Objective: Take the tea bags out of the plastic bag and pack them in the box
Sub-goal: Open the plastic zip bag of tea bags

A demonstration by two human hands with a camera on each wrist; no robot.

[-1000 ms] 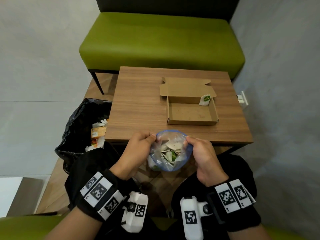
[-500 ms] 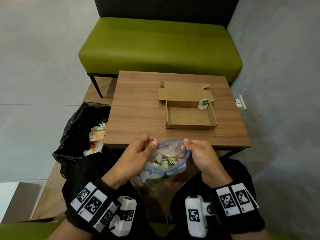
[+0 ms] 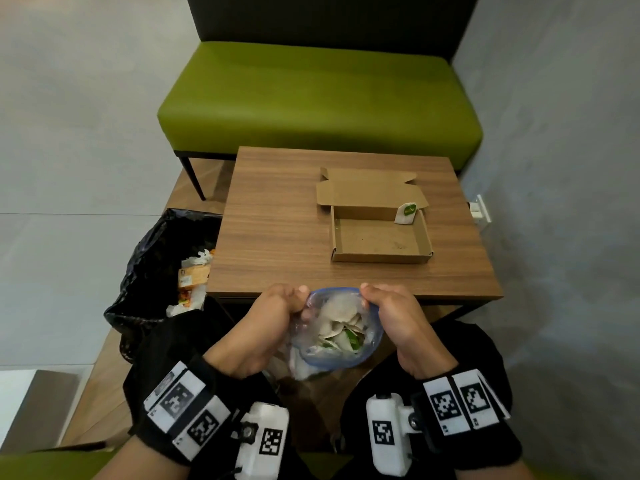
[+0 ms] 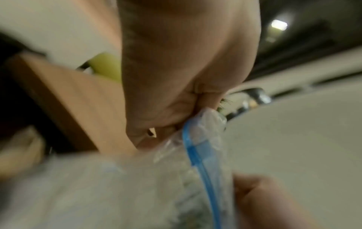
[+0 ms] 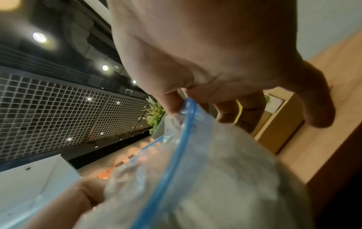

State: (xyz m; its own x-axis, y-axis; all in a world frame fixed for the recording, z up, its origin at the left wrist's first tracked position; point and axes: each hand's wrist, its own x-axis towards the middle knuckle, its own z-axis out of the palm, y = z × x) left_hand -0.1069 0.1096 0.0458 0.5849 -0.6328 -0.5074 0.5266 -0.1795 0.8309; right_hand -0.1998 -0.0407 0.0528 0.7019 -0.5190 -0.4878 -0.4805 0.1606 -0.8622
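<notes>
A clear plastic bag (image 3: 337,329) with a blue zip rim hangs over my lap, just below the table's near edge, its mouth held wide. Several white tea bags (image 3: 341,325) with green tags lie inside. My left hand (image 3: 273,310) pinches the left rim (image 4: 197,144); my right hand (image 3: 384,306) pinches the right rim (image 5: 186,114). An open flat cardboard box (image 3: 381,240) sits on the wooden table (image 3: 277,223), lid folded back. One tea bag (image 3: 407,213) leans in its far right corner.
A black bin bag (image 3: 159,271) with rubbish stands left of the table. A green bench (image 3: 318,102) stands beyond the table, and a grey wall (image 3: 561,168) runs along the right. My knees in black cloth lie under both hands.
The bag's mouth sagged and tilted half a second ago; now both hands hold it wide and level again, slightly nearer the table edge. The head view shifted a little.
</notes>
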